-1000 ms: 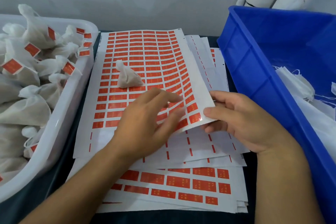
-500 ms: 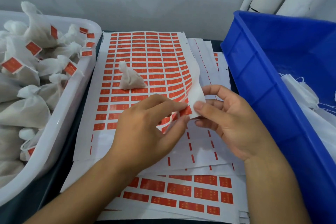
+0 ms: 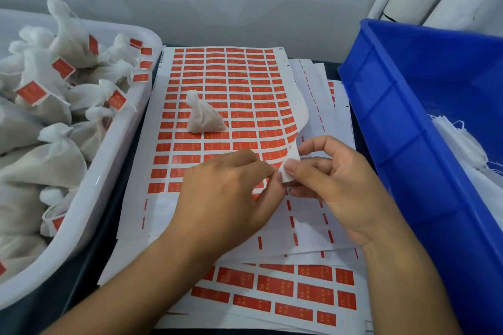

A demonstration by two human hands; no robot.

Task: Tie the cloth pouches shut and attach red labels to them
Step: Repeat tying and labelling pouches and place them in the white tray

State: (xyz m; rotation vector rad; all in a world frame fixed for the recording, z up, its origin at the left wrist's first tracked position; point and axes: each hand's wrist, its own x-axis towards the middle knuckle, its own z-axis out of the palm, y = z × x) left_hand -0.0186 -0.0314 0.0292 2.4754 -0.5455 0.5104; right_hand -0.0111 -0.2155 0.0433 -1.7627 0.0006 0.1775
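Both hands meet at the label sheet's [image 3: 223, 84] curled-up near right corner: right hand [image 3: 337, 182] pinches the corner, left hand [image 3: 228, 196] pinches right beside it. One tied pouch [image 3: 204, 117] sits mid-sheet, untouched.

text: none legible | red labels [image 3: 239, 106]: marks too blurred

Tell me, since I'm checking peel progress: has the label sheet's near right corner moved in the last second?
Yes. The corner, pinched by the right hand, has curled up and back toward the tied pouch, which stays put on the sheet.
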